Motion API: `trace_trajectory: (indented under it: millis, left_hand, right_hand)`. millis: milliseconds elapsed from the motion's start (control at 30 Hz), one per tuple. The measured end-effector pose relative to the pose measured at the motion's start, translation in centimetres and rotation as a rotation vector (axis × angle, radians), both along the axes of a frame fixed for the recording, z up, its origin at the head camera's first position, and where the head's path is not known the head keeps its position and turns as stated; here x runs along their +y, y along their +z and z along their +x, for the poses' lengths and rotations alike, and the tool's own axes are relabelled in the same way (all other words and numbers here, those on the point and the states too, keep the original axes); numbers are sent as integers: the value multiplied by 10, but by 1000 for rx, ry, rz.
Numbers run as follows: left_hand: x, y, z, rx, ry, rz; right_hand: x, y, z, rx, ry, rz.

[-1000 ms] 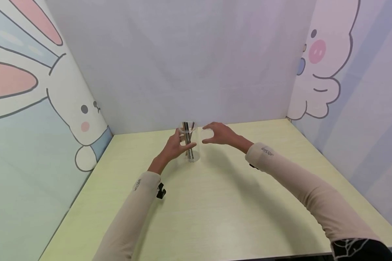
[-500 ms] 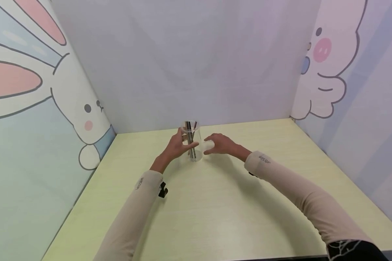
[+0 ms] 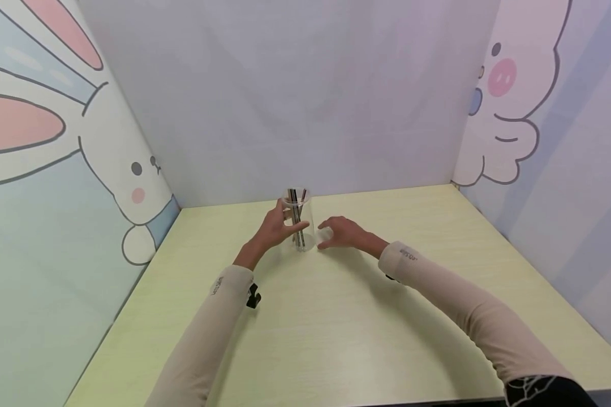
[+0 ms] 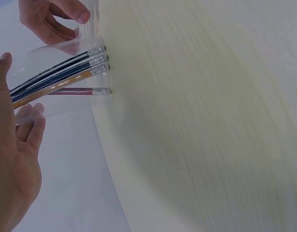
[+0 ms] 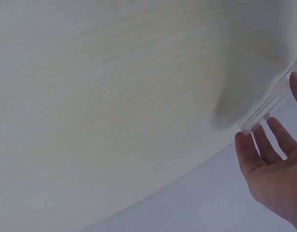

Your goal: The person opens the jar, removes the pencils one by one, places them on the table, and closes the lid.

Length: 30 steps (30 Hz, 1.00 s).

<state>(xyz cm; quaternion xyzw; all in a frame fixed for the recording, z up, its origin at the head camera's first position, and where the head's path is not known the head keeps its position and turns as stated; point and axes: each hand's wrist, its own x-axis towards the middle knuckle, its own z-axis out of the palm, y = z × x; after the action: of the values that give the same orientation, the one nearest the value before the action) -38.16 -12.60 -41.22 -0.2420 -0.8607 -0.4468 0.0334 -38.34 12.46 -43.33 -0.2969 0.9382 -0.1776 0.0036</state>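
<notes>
My left hand [image 3: 271, 230] grips a tall clear container [image 3: 309, 213] upright on the table, thumb across its near side and fingers behind. Inside lean several pencils [image 4: 61, 83], dark, orange and reddish, their metal-banded ends down at the base in the left wrist view. Close to the container's right side, low over the table, my right hand [image 3: 347, 233] holds a clear round lid [image 5: 271, 107] by its edge between thumb and fingers. The head view shows the lid tilted up on edge; whether it touches the tabletop I cannot tell.
The pale yellow-green table [image 3: 305, 328] reaches back to a grey-lilac wall [image 3: 305, 102]. Side walls with cartoon animals stand left and right. A small black device [image 3: 253, 296] sits at the left sleeve's cuff.
My right hand has lowered the lid from beside the container's upper part to near its base. The left hand stays around the container, and the view has shifted slightly.
</notes>
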Motion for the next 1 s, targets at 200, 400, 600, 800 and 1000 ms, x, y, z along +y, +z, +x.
trace_trajectory:
  millis: [200,400,600,800,1000]
  left_hand:
    - [0,0,0,8,0,0]
    - [0,2,2,6,4,0]
    - [0,0,2,13,2,-4]
    - [-1,0,2,26,-3,-7]
    - [-1,0,1,25,-11,-4]
  right_hand:
    - [0,-7,0,-3,7,-22]
    - [0,-6,4,-8,2,-14]
    - [1,-3,4,6,17,-19]
    - [4,11,1,33,20,-38]
    - [5,30,-4,61,37,-62]
